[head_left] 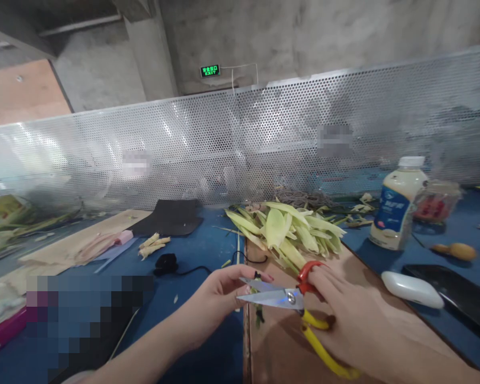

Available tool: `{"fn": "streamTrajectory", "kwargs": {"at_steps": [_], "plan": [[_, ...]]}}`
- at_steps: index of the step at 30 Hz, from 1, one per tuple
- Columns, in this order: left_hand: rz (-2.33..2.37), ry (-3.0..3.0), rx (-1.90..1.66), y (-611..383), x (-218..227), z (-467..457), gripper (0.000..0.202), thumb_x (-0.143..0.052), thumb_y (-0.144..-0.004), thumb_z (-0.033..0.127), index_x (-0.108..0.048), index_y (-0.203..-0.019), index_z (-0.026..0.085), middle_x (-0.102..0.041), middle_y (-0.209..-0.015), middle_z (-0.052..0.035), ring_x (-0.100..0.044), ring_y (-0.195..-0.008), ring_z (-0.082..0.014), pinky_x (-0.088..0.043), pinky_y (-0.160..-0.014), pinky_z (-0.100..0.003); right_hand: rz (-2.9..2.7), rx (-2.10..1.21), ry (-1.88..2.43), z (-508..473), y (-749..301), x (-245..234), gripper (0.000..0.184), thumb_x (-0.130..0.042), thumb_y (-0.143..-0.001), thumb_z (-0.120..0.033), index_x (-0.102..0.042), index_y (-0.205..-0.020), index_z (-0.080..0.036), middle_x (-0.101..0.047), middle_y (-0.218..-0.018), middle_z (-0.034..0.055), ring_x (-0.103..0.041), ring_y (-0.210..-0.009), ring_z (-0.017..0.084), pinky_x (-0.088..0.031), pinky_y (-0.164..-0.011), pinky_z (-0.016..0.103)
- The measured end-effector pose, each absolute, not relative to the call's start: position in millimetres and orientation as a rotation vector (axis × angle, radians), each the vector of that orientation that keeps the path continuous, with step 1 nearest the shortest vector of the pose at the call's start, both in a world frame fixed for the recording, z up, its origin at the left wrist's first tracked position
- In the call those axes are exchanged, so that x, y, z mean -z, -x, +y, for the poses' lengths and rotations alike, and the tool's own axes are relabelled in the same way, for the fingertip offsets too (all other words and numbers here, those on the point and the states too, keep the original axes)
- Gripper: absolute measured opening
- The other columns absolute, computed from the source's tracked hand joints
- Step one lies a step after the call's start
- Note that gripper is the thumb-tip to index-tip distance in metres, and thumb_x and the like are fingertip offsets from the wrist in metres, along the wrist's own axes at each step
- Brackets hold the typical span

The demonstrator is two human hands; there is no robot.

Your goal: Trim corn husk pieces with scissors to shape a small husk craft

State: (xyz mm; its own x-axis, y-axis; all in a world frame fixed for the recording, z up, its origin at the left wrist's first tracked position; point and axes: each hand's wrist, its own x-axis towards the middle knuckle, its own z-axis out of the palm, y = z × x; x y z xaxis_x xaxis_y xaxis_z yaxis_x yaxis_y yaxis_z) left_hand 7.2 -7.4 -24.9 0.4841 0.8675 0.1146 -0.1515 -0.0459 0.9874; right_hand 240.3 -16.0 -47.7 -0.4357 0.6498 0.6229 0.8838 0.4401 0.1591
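My left hand (220, 296) pinches a small green plant piece (258, 319) wrapped with black thread, between thumb and fingertips. In my right hand (344, 306) is a pair of scissors (280, 298) with red and yellow handles. The parted blades point left and cross in front of the plant piece, close to my left fingertips; whether they touch it I cannot tell. Just beyond both hands lies a heap of pale green corn husks (288, 226) on a brown board (272, 341). Black cord (196, 269) runs from a dark wad (166, 263) toward the board.
A milk-coloured bottle (398, 208) stands at right, by a clear tub of red pieces (438, 202). Nearer are a white case (412, 289), a black phone (460, 304) and a small gourd (456, 250). Black sheet (168, 216) and twisted husk pieces (154, 245) lie left. A perforated metal screen (208, 144) borders the back.
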Motion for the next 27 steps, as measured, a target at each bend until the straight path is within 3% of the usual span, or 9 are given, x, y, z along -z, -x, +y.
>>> {"fn": "streamTrajectory", "kwargs": {"at_steps": [8,17,27], "plan": [[0.724,-1.346,-0.953,-6.4,22.8,-6.9,0.018,-0.064,-0.072,0.014,-0.068,-0.088,0.021,-0.070,-0.084,-0.0020,-0.061,-0.078,-0.0147,-0.041,-0.074,-0.024,-2.248,0.539,1.193,-7.5,-248.7,57.2,0.018,-0.052,-0.065,-0.026,-0.048,-0.081,-0.020,-0.056,-0.077,0.0049,-0.055,-0.070,0.021,-0.035,-0.058,0.028],[0.693,-1.336,-0.964,-6.7,24.1,-6.4,0.017,-0.063,-0.072,0.012,-0.067,-0.086,0.020,-0.068,-0.082,-0.0016,-0.059,-0.075,-0.0137,-0.041,-0.072,-0.023,-2.302,0.588,1.228,-9.7,-246.2,56.3,0.023,-0.047,-0.061,-0.018,-0.045,-0.084,-0.020,-0.056,-0.083,0.0061,-0.055,-0.072,0.024,-0.040,-0.057,0.033],[0.664,-1.310,-0.971,-8.7,19.6,-7.9,0.017,-0.065,-0.070,0.012,-0.067,-0.085,0.019,-0.065,-0.078,-0.0004,-0.055,-0.071,-0.0113,-0.039,-0.066,-0.020,-2.297,0.536,1.256,-8.0,-247.8,55.9,0.021,-0.050,-0.064,-0.023,-0.044,-0.084,-0.021,-0.057,-0.084,0.0051,-0.056,-0.073,0.021,-0.038,-0.058,0.029]]}}
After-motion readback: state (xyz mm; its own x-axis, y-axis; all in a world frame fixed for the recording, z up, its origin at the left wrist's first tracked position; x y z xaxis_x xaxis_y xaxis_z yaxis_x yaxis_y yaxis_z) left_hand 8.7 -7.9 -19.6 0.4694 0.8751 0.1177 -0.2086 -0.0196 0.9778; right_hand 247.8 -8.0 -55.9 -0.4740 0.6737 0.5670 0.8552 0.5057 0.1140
